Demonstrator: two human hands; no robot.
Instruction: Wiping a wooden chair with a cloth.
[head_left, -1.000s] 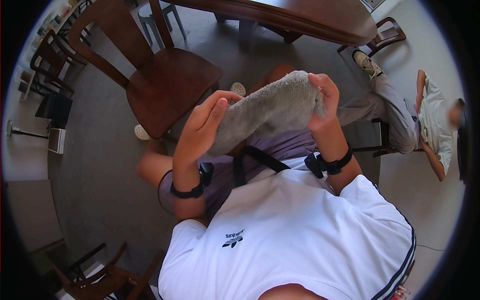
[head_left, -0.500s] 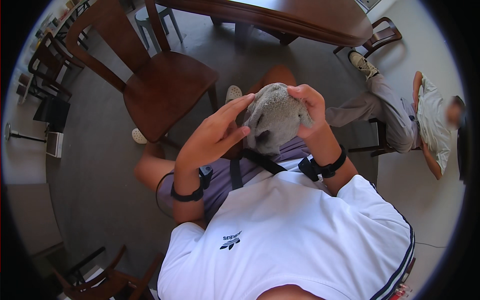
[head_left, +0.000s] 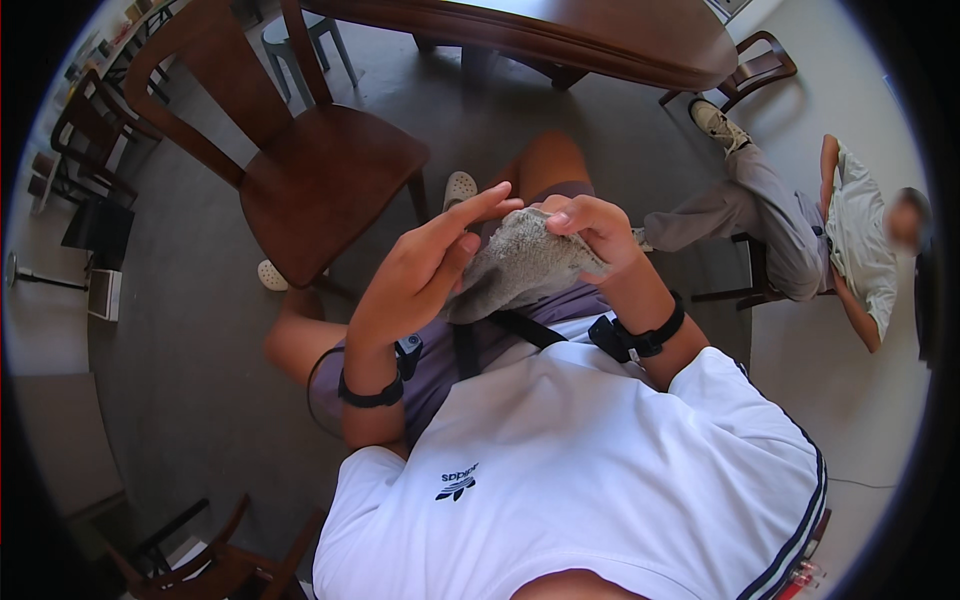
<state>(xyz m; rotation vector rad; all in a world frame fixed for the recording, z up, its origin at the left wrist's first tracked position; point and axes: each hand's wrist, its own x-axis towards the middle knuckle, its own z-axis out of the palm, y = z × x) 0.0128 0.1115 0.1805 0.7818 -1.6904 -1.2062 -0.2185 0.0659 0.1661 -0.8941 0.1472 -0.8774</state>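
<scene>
A grey, fuzzy cloth (head_left: 525,258) hangs in front of my chest, above my lap, its lower end drooping to the left. My right hand (head_left: 603,232) pinches its upper right edge, with the thumb on top. Beside it on the left, my left hand (head_left: 425,255) is stretched out with straight fingers and the thumb apart. The left fingers lie along the cloth's left side; whether they press on it I cannot tell. Part of the cloth's far side is hidden behind the hands.
A dark wooden chair (head_left: 330,180) stands ahead on the left, and a large wooden table (head_left: 560,45) lies beyond. On the right a person (head_left: 850,240) sits with legs stretched out. Another wooden chair (head_left: 225,550) is at the lower left, a grey stool (head_left: 305,45) further off.
The cloth has tilted from a broad, rounded face to a flatter, slanting one. My right hand has come slightly left and its thumb now lies over the cloth's edge.
</scene>
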